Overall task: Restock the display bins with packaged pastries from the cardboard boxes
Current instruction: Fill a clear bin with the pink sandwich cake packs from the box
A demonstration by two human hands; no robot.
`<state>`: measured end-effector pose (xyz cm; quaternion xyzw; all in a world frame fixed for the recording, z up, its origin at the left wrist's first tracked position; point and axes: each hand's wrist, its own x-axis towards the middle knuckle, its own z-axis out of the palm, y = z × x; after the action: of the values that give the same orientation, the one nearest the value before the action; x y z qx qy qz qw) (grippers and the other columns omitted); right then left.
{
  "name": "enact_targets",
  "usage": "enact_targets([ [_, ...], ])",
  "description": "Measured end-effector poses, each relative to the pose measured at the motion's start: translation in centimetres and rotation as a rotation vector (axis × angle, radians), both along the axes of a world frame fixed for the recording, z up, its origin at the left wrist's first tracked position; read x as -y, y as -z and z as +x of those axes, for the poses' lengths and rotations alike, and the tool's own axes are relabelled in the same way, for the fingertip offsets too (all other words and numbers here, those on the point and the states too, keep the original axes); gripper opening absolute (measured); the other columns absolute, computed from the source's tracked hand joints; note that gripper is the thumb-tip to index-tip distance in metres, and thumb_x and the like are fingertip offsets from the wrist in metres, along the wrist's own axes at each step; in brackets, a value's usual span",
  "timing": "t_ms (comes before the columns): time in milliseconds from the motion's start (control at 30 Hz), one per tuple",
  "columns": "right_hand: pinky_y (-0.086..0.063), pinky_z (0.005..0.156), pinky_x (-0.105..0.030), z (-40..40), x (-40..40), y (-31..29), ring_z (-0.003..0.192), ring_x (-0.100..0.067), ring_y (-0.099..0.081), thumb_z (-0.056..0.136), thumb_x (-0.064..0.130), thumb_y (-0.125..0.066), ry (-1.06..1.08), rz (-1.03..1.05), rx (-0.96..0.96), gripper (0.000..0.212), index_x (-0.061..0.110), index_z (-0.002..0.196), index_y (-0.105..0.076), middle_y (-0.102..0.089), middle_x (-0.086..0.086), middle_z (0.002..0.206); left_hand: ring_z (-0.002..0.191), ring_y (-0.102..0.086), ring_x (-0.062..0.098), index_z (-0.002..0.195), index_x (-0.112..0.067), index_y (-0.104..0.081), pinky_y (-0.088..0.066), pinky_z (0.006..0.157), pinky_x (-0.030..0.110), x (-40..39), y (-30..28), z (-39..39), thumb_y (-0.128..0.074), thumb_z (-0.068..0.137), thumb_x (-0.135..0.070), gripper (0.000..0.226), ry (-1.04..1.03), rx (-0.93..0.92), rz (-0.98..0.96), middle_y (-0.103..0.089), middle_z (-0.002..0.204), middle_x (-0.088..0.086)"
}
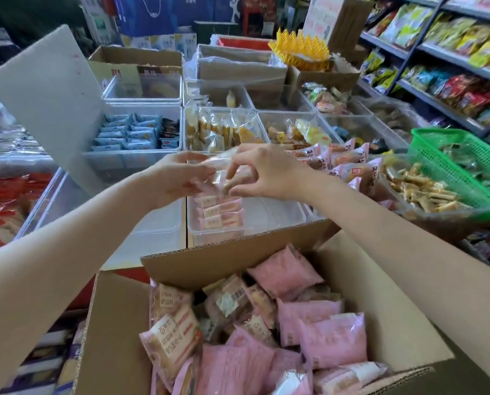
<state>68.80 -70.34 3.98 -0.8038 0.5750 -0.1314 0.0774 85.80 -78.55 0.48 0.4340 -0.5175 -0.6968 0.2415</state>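
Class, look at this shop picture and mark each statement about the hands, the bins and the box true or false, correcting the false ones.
1. Both hands hold pastry packets above a clear bin. True: the left hand and right hand grip pink packets over the clear bin.
2. That clear bin is full to the rim. False: only a short row of packets lies at its left end.
3. The cardboard box nearest the camera is open and holds pink packets. True.
4. The green basket stands on the person's left. False: it is on the right.
5. The blue packets lie in the cardboard box. False: they sit in a clear bin further back.
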Motion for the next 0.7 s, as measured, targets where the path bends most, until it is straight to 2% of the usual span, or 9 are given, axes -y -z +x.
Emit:
enact_targets([
  [67,-0.031,0.061,-0.004,-1.1,1.1,0.2,0.062,0.011,-0.042,0.086,0.023,-0.066,0.058,0.031,0.149,0.019,0.010,0.099,-0.067,-0.058,0.003,0.096,0.075,-0.061,0.017,0.121,-0.008,-0.052,-0.057,0.061,0.022,0.5,0.2,0.1,-0.065,0.081,0.000,0.043,-0.028,0.148,-0.182,-0.059,0.099,0.009],
  [133,-0.034,0.057,-0.001,-2.6,2.3,1.1,0.063,0.012,-0.047,0.089,0.014,-0.061,0.188,0.044,0.216,0.020,0.011,0.108,-0.064,-0.063,0.000,0.106,0.083,-0.057,0.015,0.116,-0.012,-0.054,-0.054,0.060,0.023,0.7,0.7,-0.1,-0.065,0.080,0.003,0.041,0.006,0.297,-0.327,-0.053,0.111,0.007],
  [233,-0.043,0.050,-0.010,-4.3,3.8,3.6,0.078,-0.011,-0.065,0.091,0.007,-0.055,0.331,0.335,0.258,0.048,0.019,0.136,-0.042,-0.050,-0.004,0.133,0.093,-0.052,0.016,0.111,-0.017,-0.059,-0.046,0.066,0.022,1.2,2.5,-0.4,-0.065,0.080,0.004,0.038,0.121,0.440,-0.458,-0.050,0.117,0.002],
  [333,-0.042,0.043,-0.017,-5.3,5.0,6.0,0.069,-0.017,-0.066,0.090,0.009,-0.060,0.337,0.603,0.359,0.072,0.027,0.147,-0.021,-0.034,-0.012,0.145,0.101,-0.049,0.017,0.104,-0.023,-0.060,-0.043,0.078,0.025,1.9,4.1,-0.6,-0.066,0.079,0.004,0.037,0.194,0.465,-0.500,-0.051,0.117,-0.001],
  [433,-0.039,0.041,-0.018,-5.7,6.7,7.9,0.057,-0.014,-0.060,0.088,0.012,-0.064,0.278,0.621,0.457,0.070,0.028,0.145,-0.028,-0.049,-0.009,0.124,0.095,-0.052,0.015,0.102,-0.022,-0.059,-0.047,0.077,0.025,2.7,4.9,-0.8,-0.063,0.080,0.008,0.038,0.220,0.428,-0.508,-0.051,0.115,-0.001],
  [533,-0.041,0.044,-0.020,-5.2,8.3,8.5,0.052,-0.011,-0.054,0.085,0.013,-0.068,0.233,0.661,0.501,0.042,0.015,0.124,-0.054,-0.063,-0.002,0.085,0.085,-0.058,0.016,0.099,-0.023,-0.058,-0.052,0.071,0.022,3.3,5.4,-0.8,-0.060,0.080,0.011,0.039,0.220,0.420,-0.503,-0.053,0.112,-0.001],
  [600,-0.045,0.044,-0.019,-5.0,9.3,8.9,0.048,-0.008,-0.056,0.084,0.012,-0.069,0.240,0.694,0.528,0.028,0.011,0.110,-0.059,-0.065,0.003,0.064,0.089,-0.058,0.016,0.101,-0.022,-0.060,-0.049,0.071,0.023,3.9,5.8,-0.7,-0.055,0.082,0.011,0.038,0.142,0.494,-0.567,-0.054,0.112,0.000],
  [633,-0.047,0.045,-0.019,-5.1,9.9,9.2,0.048,-0.008,-0.058,0.085,0.012,-0.068,0.271,0.665,0.521,0.026,0.011,0.109,-0.060,-0.065,0.002,0.063,0.096,-0.056,0.016,0.103,-0.020,-0.061,-0.046,0.075,0.025,4.2,6.0,-0.7,-0.051,0.083,0.011,0.038,0.065,0.556,-0.616,-0.055,0.114,0.001],
  [700,-0.053,0.048,-0.021,-5.4,11.2,10.0,0.057,-0.013,-0.066,0.085,0.010,-0.067,0.350,0.551,0.405,0.030,0.011,0.114,-0.060,-0.066,-0.003,0.083,0.103,-0.053,0.014,0.106,-0.018,-0.061,-0.041,0.079,0.025,4.7,6.2,-0.1,-0.045,0.084,0.009,0.038,-0.092,0.621,-0.617,-0.055,0.116,0.000],
])
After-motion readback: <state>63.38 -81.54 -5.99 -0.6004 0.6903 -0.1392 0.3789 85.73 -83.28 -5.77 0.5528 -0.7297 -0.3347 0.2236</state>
